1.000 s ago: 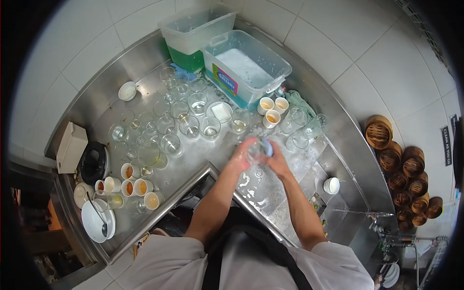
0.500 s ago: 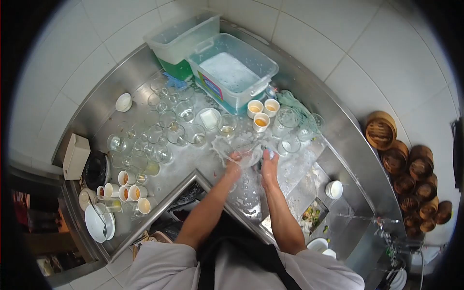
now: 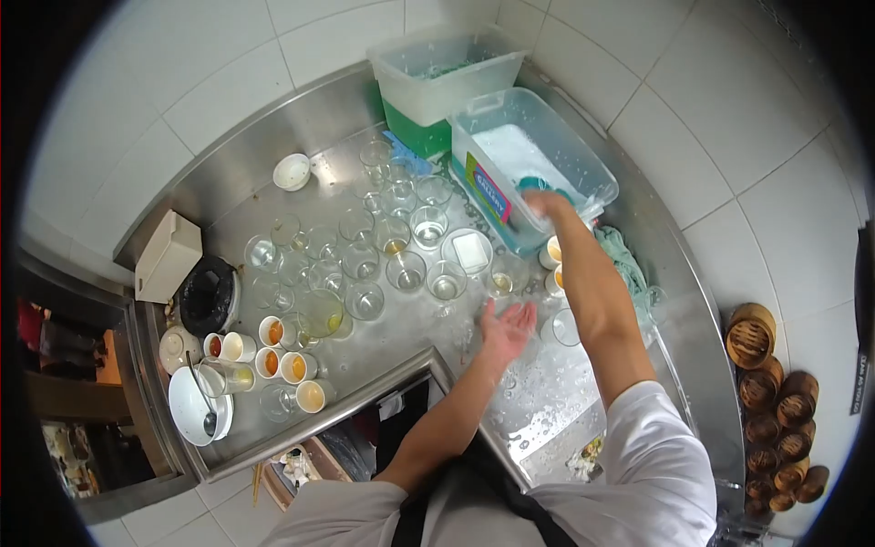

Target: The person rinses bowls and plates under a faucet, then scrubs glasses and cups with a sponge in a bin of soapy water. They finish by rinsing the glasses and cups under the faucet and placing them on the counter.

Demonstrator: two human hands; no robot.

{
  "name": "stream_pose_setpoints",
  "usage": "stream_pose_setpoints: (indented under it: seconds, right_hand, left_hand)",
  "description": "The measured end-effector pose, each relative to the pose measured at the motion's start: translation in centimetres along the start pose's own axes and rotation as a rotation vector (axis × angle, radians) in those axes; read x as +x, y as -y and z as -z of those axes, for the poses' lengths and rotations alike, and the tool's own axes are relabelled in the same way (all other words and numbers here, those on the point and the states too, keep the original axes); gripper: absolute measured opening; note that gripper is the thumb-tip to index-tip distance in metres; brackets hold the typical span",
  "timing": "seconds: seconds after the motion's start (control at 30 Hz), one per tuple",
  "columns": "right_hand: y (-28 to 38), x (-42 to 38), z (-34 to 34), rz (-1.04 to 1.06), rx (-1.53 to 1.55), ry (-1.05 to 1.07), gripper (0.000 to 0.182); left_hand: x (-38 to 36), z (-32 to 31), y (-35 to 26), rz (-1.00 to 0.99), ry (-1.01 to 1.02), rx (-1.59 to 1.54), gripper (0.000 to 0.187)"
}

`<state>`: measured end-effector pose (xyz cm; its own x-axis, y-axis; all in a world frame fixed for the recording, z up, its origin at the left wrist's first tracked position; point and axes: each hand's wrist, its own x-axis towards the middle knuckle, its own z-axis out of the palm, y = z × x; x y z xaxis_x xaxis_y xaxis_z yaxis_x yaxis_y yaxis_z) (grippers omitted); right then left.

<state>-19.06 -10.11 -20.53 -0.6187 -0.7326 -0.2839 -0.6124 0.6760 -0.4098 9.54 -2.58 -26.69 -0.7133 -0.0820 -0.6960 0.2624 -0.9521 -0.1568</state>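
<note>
My left hand (image 3: pixel 507 330) is over the wet steel counter, palm up with its fingers spread, holding nothing. A glass with a little liquid (image 3: pixel 507 275) stands just beyond its fingertips. My right hand (image 3: pixel 545 202) reaches over the near wall of the clear plastic tub (image 3: pixel 597 187), which holds foamy water. At its fingers is a teal, sponge-like thing (image 3: pixel 532 185), partly hidden. Several drinking glasses (image 3: pixel 362 261) stand left of my left hand. White cups with orange residue (image 3: pixel 553 252) are partly covered by my right forearm.
A second tub with green liquid (image 3: pixel 447 96) stands behind the first. White cups (image 3: pixel 297 367), a white bowl (image 3: pixel 187 410) and a black-rimmed container (image 3: pixel 208 296) are at the left. Bamboo steamers (image 3: pixel 761 383) line the right. A green cloth (image 3: pixel 620 260) lies by the tub.
Both hands were together over the counter amid a clear splash. My right hand has moved up into the foamy tub; my left hand has opened out. The view has shifted.
</note>
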Motion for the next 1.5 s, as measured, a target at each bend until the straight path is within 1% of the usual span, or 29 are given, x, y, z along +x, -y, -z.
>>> stream_pose_setpoints:
  seconds: [0.07,0.1,0.17,0.2,0.27,0.3,0.33,0.4,0.43,0.5,0.53,0.6,0.67,0.7,0.73,0.77,0.8,0.83,0.87,0.93,0.97,1.0,1.07,1.1,1.2,1.33,1.4,1.43,1.5]
  right_hand:
    - [3.4,-5.7,1.6,0.039,0.723,-0.362,0.032]
    - [6.6,-10.4,3.8,0.290,0.285,-0.661,0.029]
    - [8.7,-17.2,1.0,0.312,0.004,-0.983,0.023]
    - [9.4,-19.8,-0.3,0.274,-0.053,-0.789,0.022]
    - [9.7,-21.8,-3.4,0.162,-0.219,-0.434,0.020]
    - [8.6,-21.3,-6.0,0.095,-0.333,-0.269,0.019]
    - [7.5,-20.3,-8.1,0.075,-0.332,-0.274,0.019]
    - [5.9,-18.3,-10.2,-0.047,-0.237,-0.048,0.017]
    - [5.1,-19.6,-10.0,-0.052,-0.234,-0.044,0.017]
    - [3.8,-22.0,-8.1,-0.121,0.868,-0.280,0.031]
    - [4.5,-23.4,-6.8,-0.113,0.864,-0.276,0.031]
    - [6.3,-26.8,-5.4,0.062,0.366,-0.745,0.042]
    - [5.2,-25.8,-6.5,0.148,0.188,-0.711,0.045]
    - [5.1,-24.5,-5.8,-0.036,0.101,-0.449,0.045]
    - [5.2,-23.9,-5.4,-0.214,0.014,-0.179,0.045]
    - [5.3,-23.8,-5.6,-0.211,0.025,-0.180,0.045]
    - [5.5,-23.6,-5.6,0.139,-0.111,-0.249,0.044]
    - [5.5,-23.7,-5.8,0.490,-0.247,-0.304,0.044]
    - [5.9,-24.2,-4.8,0.495,-0.241,-0.297,0.044]
    - [7.0,-24.9,-2.1,0.282,0.453,0.052,0.041]
    - [6.1,-24.1,-3.2,0.213,0.801,0.035,0.042]
    - [5.6,-23.9,-5.4,0.140,1.110,-0.113,0.043]
    - [6.5,-24.1,-8.6,-0.130,1.693,-0.487,0.046]
    - [6.5,-23.8,-10.0,-0.258,1.663,-0.607,0.047]
    - [6.6,-24.3,-11.9,-0.438,0.653,-0.599,0.051]
    - [7.4,-25.3,-8.3,-0.236,0.271,-0.548,0.039]
    - [8.9,-23.5,-6.9,0.078,0.242,-0.624,0.024]
    - [9.9,-22.7,-6.4,0.082,0.235,-0.624,0.024]
    - [12.6,-20.8,-6.2,0.581,0.097,-0.425,0.019]
  left_hand:
    - [-1.5,-2.7,-1.9,0.189,-0.015,-0.444,0.071]
    - [-0.7,-3.7,-2.5,0.216,-0.011,-0.440,0.071]
    - [1.4,-3.8,-2.9,0.185,0.085,-0.459,0.076]
    - [2.3,-3.8,-2.9,0.205,0.082,-0.450,0.076]
    - [3.3,-3.0,-2.5,-0.077,0.383,0.000,0.067]
    - [3.1,-3.3,-2.2,-0.056,0.382,0.010,0.067]
    - [2.7,-3.7,-2.0,-0.013,0.302,0.060,0.063]
    - [3.2,-3.6,-1.9,0.027,0.226,0.110,0.060]
    - [4.6,-2.3,-1.9,0.009,0.253,0.137,0.059]
    - [4.5,-1.6,-2.5,-0.014,0.286,0.171,0.058]
    - [3.1,-2.0,-2.9,0.039,0.324,0.169,0.053]
    - [0.6,-2.3,-3.4,0.073,0.349,0.152,0.049]
    - [-1.2,-2.5,-3.4,0.224,0.252,0.463,0.051]
    - [-2.2,-2.3,-3.1,0.223,0.251,0.472,0.051]
    - [-2.8,-1.2,-2.8,0.000,0.347,0.633,0.056]
    - [-3.5,-0.6,-3.0,-0.228,0.441,0.793,0.062]
    - [-3.1,-0.6,-4.0,-0.235,0.440,0.803,0.062]
    - [-1.5,0.7,-5.4,-0.285,0.366,1.041,0.058]
    - [-1.3,1.1,-5.8,-0.331,0.284,1.273,0.053]
    - [-2.2,0.3,-5.8,-0.271,0.327,1.205,0.043]
    - [-2.2,-0.4,-6.1,-0.218,0.384,1.135,0.033]
    - [-2.4,-0.3,-5.6,-0.234,0.381,1.136,0.033]
    - [0.6,1.8,-3.3,-0.339,0.433,0.619,0.025]
    - [2.1,3.0,-2.2,-0.404,0.350,0.480,0.026]
    - [6.3,5.3,0.5,-0.383,0.252,0.408,0.028]
    - [0.8,1.6,0.1,-0.415,0.066,0.711,0.035]
    - [-0.6,-0.2,-0.1,-0.415,0.030,0.879,0.055]
    - [-2.1,-0.8,-0.1,-0.416,0.035,0.872,0.055]
    - [-4.8,-0.7,-1.0,-0.531,0.037,0.624,0.060]
